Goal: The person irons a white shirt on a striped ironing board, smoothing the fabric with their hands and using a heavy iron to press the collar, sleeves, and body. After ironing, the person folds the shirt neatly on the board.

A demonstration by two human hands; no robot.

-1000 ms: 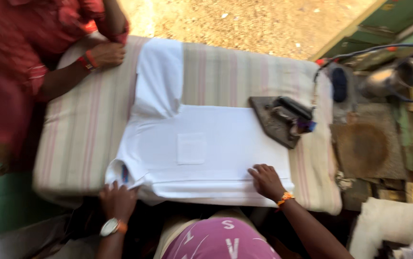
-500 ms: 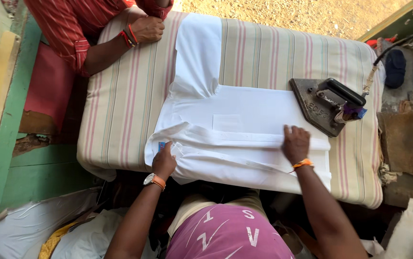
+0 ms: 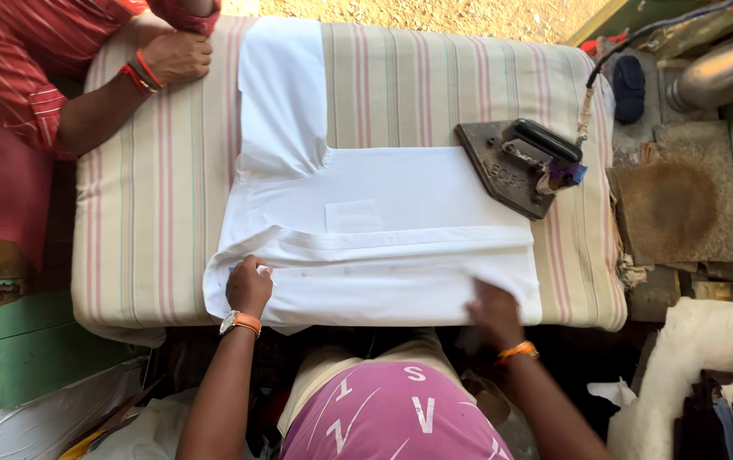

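Your left hand (image 3: 249, 286) was curled into a loose fist, knuckles pressing down on the near folded edge of the white shirt (image 3: 400, 217), close to its collar end. Your right hand (image 3: 492, 308) lay at the other end of that same near edge, fingers bent over the hem; it was blurred, so you could not tell for sure whether it pinched the cloth or only rested on it. The shirt ran lengthwise from one hand to the other, its long axis crossing in front of you, with the bulk of it lying beyond both hands on the striped padded board (image 3: 435, 85). One sleeve stretched away beyond your left hand. The iron (image 3: 515, 163) sat beyond your right hand and a little outward, touching the shirt's far right corner, so that hand was clearly nearer to it. Another person's hand (image 3: 175, 56) rested on the board well beyond your left.
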